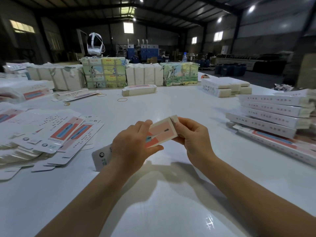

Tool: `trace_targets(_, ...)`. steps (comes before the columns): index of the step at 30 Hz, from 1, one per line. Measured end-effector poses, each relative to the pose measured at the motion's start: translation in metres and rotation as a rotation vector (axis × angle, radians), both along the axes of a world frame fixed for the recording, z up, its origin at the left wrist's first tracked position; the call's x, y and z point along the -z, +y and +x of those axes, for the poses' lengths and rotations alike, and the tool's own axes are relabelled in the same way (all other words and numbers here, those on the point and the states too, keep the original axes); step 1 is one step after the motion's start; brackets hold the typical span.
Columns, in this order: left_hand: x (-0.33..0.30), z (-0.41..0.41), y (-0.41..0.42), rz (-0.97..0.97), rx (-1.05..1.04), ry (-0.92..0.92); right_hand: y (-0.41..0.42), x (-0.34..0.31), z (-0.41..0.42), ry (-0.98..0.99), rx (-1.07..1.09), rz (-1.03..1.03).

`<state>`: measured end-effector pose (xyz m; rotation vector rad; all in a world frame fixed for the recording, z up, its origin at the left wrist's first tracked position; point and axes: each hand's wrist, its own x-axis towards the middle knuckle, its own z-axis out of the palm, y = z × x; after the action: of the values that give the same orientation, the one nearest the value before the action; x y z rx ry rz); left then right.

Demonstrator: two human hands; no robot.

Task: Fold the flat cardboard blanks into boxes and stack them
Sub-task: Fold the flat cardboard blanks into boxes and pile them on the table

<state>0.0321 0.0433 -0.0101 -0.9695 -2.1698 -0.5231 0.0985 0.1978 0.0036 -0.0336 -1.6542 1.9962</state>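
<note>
Both hands hold one partly folded cardboard box (162, 131) above the white table (171, 194); its pink face with a toothbrush picture is turned up. My left hand (132, 146) wraps the box's near part, thumb below and fingers on top. My right hand (194, 134) pinches the far end, where a small flap stands up. The box's lower white end (100, 157) sticks out behind my left wrist. A loose heap of flat blanks (51, 134) lies on the left. Folded boxes (273, 115) are stacked on the right.
Wrapped bundles (104, 72) line the far side, with a white headset (95, 43) on top. A small pile of blanks (139, 89) and rubber bands (122, 99) lie mid-table. More white packs (225, 87) sit at the far right.
</note>
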Motion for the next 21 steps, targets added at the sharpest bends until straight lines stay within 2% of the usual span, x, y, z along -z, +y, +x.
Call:
trace_targets(6, -0.005, 0.001, 0.001, -0.086, -0.047, 0.089, 0.005, 0.001, -0.002, -0.048, 0.114, 0.032)
trace_targets(21, -0.006, 0.012, 0.006, -0.088, -0.121, -0.024, -0.005, 0.013, 0.0, 0.15, 0.591, 0.801)
